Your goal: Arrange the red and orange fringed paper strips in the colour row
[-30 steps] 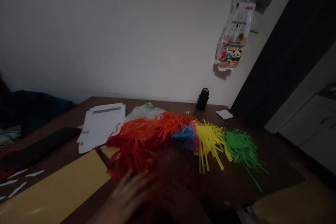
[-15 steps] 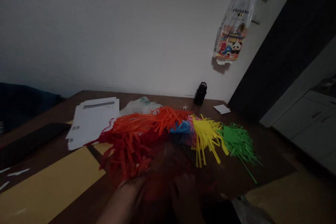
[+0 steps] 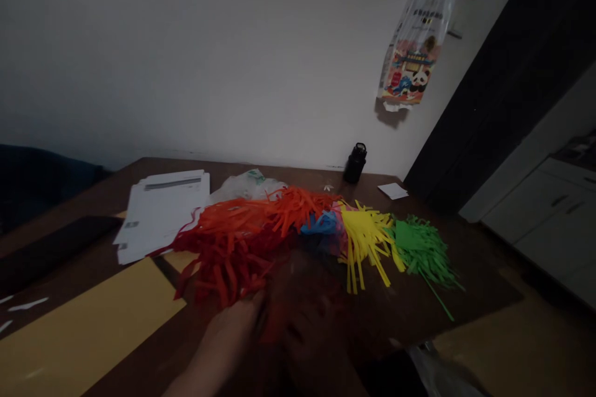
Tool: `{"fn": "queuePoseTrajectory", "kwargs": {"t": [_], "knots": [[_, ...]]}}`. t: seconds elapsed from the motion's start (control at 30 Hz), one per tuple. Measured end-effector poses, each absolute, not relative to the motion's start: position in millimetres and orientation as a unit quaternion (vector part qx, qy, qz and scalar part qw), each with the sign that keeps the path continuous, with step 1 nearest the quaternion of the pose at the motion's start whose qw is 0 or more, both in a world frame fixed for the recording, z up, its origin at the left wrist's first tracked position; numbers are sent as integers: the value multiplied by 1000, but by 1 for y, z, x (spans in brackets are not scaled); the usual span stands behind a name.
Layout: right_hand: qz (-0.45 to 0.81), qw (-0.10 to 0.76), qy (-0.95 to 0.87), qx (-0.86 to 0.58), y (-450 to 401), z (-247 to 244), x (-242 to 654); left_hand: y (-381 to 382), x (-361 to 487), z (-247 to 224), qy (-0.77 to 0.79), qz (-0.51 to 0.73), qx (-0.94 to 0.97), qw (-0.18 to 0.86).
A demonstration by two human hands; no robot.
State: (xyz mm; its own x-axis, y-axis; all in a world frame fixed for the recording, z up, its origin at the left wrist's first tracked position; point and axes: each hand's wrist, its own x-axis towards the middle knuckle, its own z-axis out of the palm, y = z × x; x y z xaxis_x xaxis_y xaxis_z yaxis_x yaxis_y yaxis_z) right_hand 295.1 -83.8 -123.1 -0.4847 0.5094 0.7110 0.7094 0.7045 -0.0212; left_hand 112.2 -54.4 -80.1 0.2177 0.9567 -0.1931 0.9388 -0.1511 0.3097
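Observation:
Dim light and motion smear blur both hands at the table's near edge. My left hand (image 3: 237, 322), fingers closed, is on the near edge of the red fringed paper (image 3: 223, 276). My right hand (image 3: 307, 329) lies in shadow to its right, fingers curled, with a smeared reddish part of the paper between the two hands. Their exact grip on it is hard to make out. Beyond them, orange fringed paper (image 3: 237, 214) overlaps the red. Blue fringed paper (image 3: 321, 224), yellow fringed paper (image 3: 365, 229) and green fringed paper (image 3: 421, 245) follow toward the right.
White printed sheets (image 3: 161, 214) and a crumpled clear plastic bag (image 3: 246, 185) lie toward the back left. A yellow sheet (image 3: 102, 322) covers the front left. A black bottle-like object (image 3: 355, 163) stands by the wall. White paper (image 3: 392, 191) lies at back right.
My right hand has shifted slightly left and curled into shadow, closer to my left hand. The left hand has moved slightly up and forward over the red paper. The other fringed papers stay put.

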Motion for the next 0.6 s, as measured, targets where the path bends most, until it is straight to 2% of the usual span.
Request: {"fn": "queuePoseTrajectory", "kwargs": {"t": [0.13,0.2,0.3,0.4,0.53,0.6], "knots": [[-171,342,-848,-367,-81,-137,290,-63,103,-86,613,66,773,147],[-151,359,-841,-376,-81,-137,291,-71,97,-95,591,89,793,118],[-99,391,-837,-370,-82,-130,297,-79,92,-118,501,229,834,10],[-69,368,-848,-374,-86,-123,302,-75,94,-138,426,358,827,-79],[-54,305,-865,-395,-89,-119,300,-68,98,-131,394,376,835,-78],[-78,304,-862,-399,-88,-119,295,-72,98,-118,385,366,845,-61]]}}
